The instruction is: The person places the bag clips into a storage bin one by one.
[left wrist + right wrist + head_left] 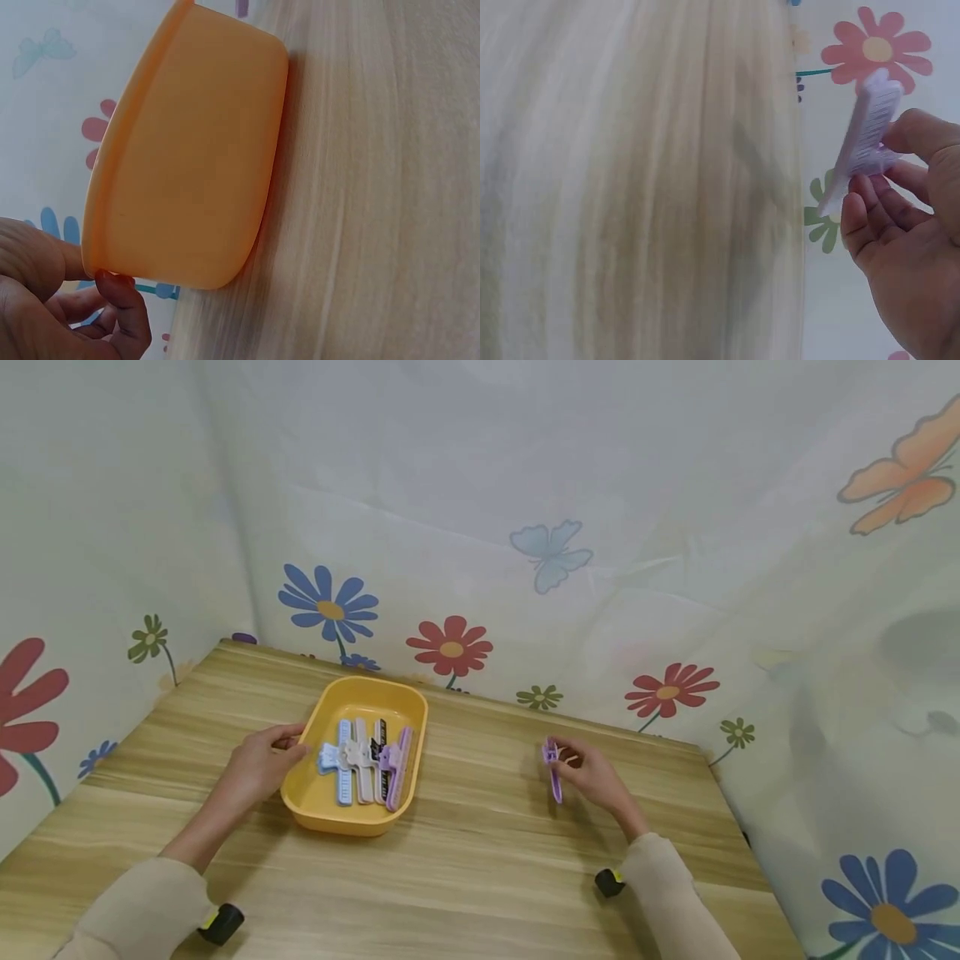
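My left hand (257, 766) pinches the left rim of a yellow plastic tub (345, 827); the left wrist view shows thumb and fingers at the edge of its orange-looking wall (191, 157). Inside the tub lie several long bag clips side by side: a light blue clip (344, 785), a pale grey one (364, 785), a black-and-white one (380, 785) and a purple one (401, 768). Over the right part of the table, my right hand (596, 774) holds another purple bag clip (556, 785) between thumb and fingers. In the right wrist view this clip (866, 127) looks pale and ridged.
The wood-grain table (480, 860) runs back to a white wall cloth (450, 460) printed with flowers and butterflies. Small black devices (222, 924) sit at both sleeve cuffs. Between the tub and my right hand lies a stretch of tabletop.
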A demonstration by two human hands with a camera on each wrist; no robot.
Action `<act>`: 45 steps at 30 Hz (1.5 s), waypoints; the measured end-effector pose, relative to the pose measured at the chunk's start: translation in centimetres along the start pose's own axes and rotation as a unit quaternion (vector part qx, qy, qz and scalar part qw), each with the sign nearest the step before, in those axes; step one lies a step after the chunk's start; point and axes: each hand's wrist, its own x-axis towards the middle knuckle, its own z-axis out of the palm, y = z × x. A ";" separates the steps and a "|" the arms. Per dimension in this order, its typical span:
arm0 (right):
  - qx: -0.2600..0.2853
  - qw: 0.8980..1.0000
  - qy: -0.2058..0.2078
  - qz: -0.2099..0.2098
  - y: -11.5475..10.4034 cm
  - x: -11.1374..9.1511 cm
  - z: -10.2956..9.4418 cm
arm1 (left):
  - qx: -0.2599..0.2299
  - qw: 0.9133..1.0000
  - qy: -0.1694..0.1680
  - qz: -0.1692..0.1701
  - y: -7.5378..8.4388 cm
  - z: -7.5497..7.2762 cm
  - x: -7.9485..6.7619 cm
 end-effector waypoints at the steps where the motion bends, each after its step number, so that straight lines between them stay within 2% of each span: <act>1: 0.004 1.000 0.005 0.005 -0.1 -0.1 -0.2 | 0.001 1.000 0.000 0.000 0.0 0.0 0.0; 3: 0.015 1.000 0.014 0.018 -0.9 -0.4 -0.5 | 0.004 1.000 -0.001 0.002 0.1 -0.1 0.0; 10: 0.050 0.997 0.035 0.041 -5.4 -1.6 -2.0 | 0.006 1.000 0.000 0.012 0.2 -0.2 -0.1; 12: 0.056 0.996 0.044 0.049 -5.9 -1.7 -2.3 | 0.006 1.000 -0.001 0.013 0.2 -0.2 -0.2; 15: 0.069 0.995 0.057 0.052 -5.8 -1.7 -2.5 | 0.000 1.000 -0.003 0.011 0.3 -0.1 -0.1; 23: 0.110 0.988 0.085 0.066 -3.3 -1.2 -2.6 | -0.005 1.000 -0.008 0.010 0.4 -0.2 -0.1; 35: 0.138 0.982 0.128 0.027 -3.8 -1.2 -3.7 | -0.009 1.000 -0.024 0.013 0.1 -0.5 0.0; 45: 0.156 0.975 0.155 0.031 -4.9 -1.4 -4.8 | -0.020 0.999 -0.035 -0.010 0.0 -0.5 0.3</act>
